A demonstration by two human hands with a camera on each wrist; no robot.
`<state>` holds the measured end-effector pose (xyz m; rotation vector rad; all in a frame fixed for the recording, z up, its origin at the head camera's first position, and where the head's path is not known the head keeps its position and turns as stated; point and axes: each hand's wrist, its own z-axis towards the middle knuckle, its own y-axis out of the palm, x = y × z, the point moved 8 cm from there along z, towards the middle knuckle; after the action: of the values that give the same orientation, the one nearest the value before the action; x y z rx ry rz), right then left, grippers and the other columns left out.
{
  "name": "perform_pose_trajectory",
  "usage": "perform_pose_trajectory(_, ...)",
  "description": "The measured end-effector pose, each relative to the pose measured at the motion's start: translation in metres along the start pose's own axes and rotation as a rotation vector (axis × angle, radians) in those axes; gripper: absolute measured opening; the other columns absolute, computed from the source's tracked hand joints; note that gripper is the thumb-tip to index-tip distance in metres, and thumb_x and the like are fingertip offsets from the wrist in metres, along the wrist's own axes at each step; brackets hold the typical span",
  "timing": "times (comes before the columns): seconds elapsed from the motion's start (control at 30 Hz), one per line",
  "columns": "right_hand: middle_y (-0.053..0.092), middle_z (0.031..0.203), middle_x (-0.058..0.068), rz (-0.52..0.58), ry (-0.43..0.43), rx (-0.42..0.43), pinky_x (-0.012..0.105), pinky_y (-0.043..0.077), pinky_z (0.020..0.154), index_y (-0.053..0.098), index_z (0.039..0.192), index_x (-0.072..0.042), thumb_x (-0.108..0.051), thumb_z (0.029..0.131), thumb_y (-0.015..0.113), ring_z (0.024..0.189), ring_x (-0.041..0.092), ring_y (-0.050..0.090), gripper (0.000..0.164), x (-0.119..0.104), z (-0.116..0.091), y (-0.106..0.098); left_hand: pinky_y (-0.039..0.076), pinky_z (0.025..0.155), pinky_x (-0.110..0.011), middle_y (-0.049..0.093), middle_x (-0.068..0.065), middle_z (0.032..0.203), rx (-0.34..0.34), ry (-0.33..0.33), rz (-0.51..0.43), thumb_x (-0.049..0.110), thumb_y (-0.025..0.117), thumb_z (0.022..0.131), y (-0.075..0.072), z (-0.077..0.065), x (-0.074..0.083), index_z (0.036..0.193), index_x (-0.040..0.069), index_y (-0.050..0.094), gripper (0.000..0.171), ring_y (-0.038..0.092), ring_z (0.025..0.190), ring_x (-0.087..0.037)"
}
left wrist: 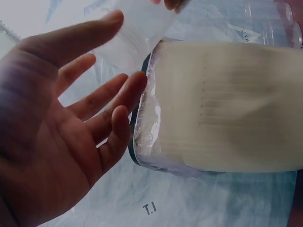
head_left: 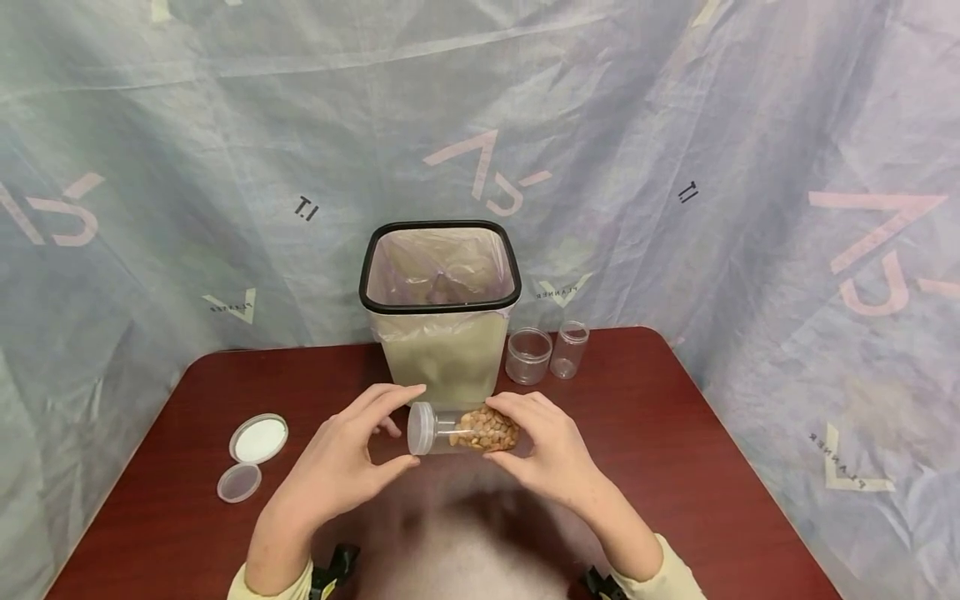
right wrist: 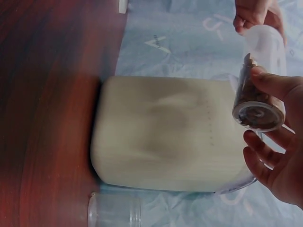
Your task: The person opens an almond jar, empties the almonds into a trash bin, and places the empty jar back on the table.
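A clear plastic jar (head_left: 444,442) lies sideways in the air, part filled with small light brown nut-like pieces (head_left: 487,428) gathered at its base end. My right hand (head_left: 551,442) holds the jar by that end, thumb on one side and fingers on the other, as the right wrist view also shows. The whitish screw lid (head_left: 422,428) points left. Around it, my left hand (head_left: 341,454) spreads its thumb and fingers, with the tips close to the lid. In the left wrist view the left palm is bare and its fingers are loosely bent.
Behind the jar stands a beige trash bin (head_left: 442,354) with a black rim and clear liner. Right of it are a wide clear jar (head_left: 528,357) and a narrow clear jar (head_left: 570,350), both lidless. Two round lids, a larger one (head_left: 259,439) and a smaller one (head_left: 239,482), lie on the left.
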<state>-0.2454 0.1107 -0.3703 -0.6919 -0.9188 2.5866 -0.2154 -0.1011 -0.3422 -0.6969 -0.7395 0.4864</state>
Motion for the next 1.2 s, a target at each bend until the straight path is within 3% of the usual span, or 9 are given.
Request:
perform_pose_trajectory(0.23,0.063,0.121,0.0,0.0,0.012,-0.005,0.027,0.045,0.089,0.064,0.124,-0.01,-0.019,0.065,0.09,0.104,0.016,0.058,0.066,0.001,-0.004,0.003,0.043,0.059,-0.016,0.057,0.012,0.119,0.014,0.044,0.025,0.011,0.084,0.071,0.002,-0.001,0.001,0.13,0.025,0.06,0.065,0.059,0.08,-0.004)
perform_pose_trajectory(0.37,0.063,0.121,0.0,0.001,0.014,-0.002,0.027,0.044,0.09,0.064,0.124,-0.009,-0.019,0.065,0.09,0.105,0.016,0.058,0.066,0.002,-0.004,0.003,0.045,0.063,-0.02,0.059,0.013,0.113,0.019,0.04,0.055,0.014,0.083,0.071,0.004,0.0,-0.001,0.131,0.023,0.06,0.065,0.059,0.078,-0.003)
perform_pose_trajectory(0.53,0.063,0.121,-0.001,0.004,0.015,0.002,0.028,0.045,0.09,0.064,0.124,-0.009,-0.018,0.065,0.09,0.106,0.016,0.057,0.065,0.003,-0.002,0.002,0.045,0.061,-0.021,0.058,0.015,0.099,0.004,-0.024,0.089,0.029,0.081,0.075,0.008,0.0,-0.007,0.127,0.022,0.061,0.056,0.055,0.074,-0.001)
perform_pose_trajectory(0.73,0.063,0.121,-0.002,-0.005,0.0,0.015,0.03,0.046,0.089,0.064,0.124,-0.01,-0.019,0.065,0.09,0.104,0.015,0.058,0.065,0.003,-0.001,0.003,0.044,0.059,-0.026,0.057,0.017,0.081,-0.002,-0.126,0.226,0.05,0.071,0.082,0.01,0.001,-0.016,0.104,0.024,0.068,0.034,0.051,0.065,0.0)
perform_pose_trajectory(0.83,0.063,0.121,-0.002,-0.006,-0.001,0.013,0.03,0.046,0.089,0.064,0.124,-0.01,-0.019,0.065,0.09,0.104,0.015,0.058,0.065,0.002,-0.001,0.003,0.045,0.061,-0.03,0.059,0.016,0.083,-0.019,-0.177,0.24,0.057,0.07,0.08,0.011,-0.001,-0.02,0.106,0.024,0.068,0.042,0.054,0.069,-0.002)
perform_pose_trajectory(0.93,0.063,0.12,-0.002,-0.007,0.01,0.006,0.029,0.045,0.09,0.064,0.124,-0.011,-0.02,0.065,0.09,0.105,0.015,0.057,0.065,0.003,0.0,0.003,0.046,0.065,-0.031,0.06,0.015,0.096,-0.05,-0.19,0.205,0.06,0.076,0.073,0.011,-0.002,-0.02,0.121,0.024,0.062,0.061,0.056,0.078,-0.003)
perform_pose_trajectory(1.03,0.063,0.12,-0.002,-0.009,0.013,0.006,0.029,0.045,0.09,0.064,0.124,-0.01,-0.019,0.065,0.09,0.105,0.015,0.058,0.064,0.003,0.001,0.003,0.048,0.068,-0.029,0.057,0.017,0.112,-0.066,-0.164,0.15,0.052,0.085,0.066,0.01,-0.003,-0.017,0.132,0.026,0.054,0.077,0.057,0.086,-0.002)
perform_pose_trajectory(1.2,0.064,0.119,-0.001,-0.007,0.013,0.005,0.028,0.044,0.09,0.065,0.122,-0.008,-0.02,0.065,0.09,0.105,0.015,0.058,0.063,0.002,0.0,0.003,0.048,0.069,-0.025,0.053,0.019,0.12,-0.061,-0.078,0.054,0.026,0.089,0.066,0.006,-0.003,-0.011,0.134,0.029,0.052,0.077,0.058,0.089,-0.002)
